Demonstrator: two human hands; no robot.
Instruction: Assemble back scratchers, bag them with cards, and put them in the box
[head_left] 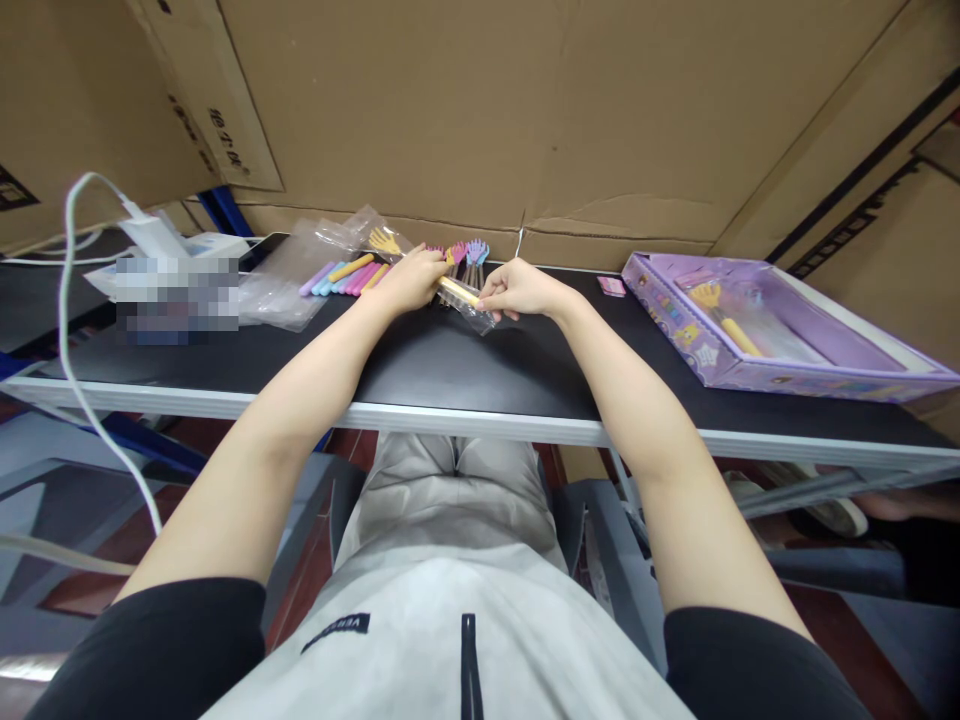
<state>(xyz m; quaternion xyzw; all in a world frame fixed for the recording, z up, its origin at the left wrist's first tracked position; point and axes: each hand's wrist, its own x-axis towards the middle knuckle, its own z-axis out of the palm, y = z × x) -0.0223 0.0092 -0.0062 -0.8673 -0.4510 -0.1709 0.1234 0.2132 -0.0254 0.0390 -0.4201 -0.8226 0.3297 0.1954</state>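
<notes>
A yellow back scratcher (459,291) in a clear plastic sleeve (480,320) lies slantwise between my hands. Its hand-shaped head (385,240) shows at the upper left. My left hand (411,282) is closed over its middle and hides that part. With thumb and fingers, my right hand (521,290) pinches the sleeve by the handle's lower end. Just behind are several coloured hand-shaped heads on metal rods (476,252). Left of my left hand lie several purple, blue, pink and yellow handles (341,277).
Clear plastic bags (289,275) lie on the black table (472,370) at left, near a white charger (157,238) with a cable. At right stands an open purple box (795,385) holding a bagged yellow scratcher. A small pink card (611,287) lies beside it. Cardboard walls the back.
</notes>
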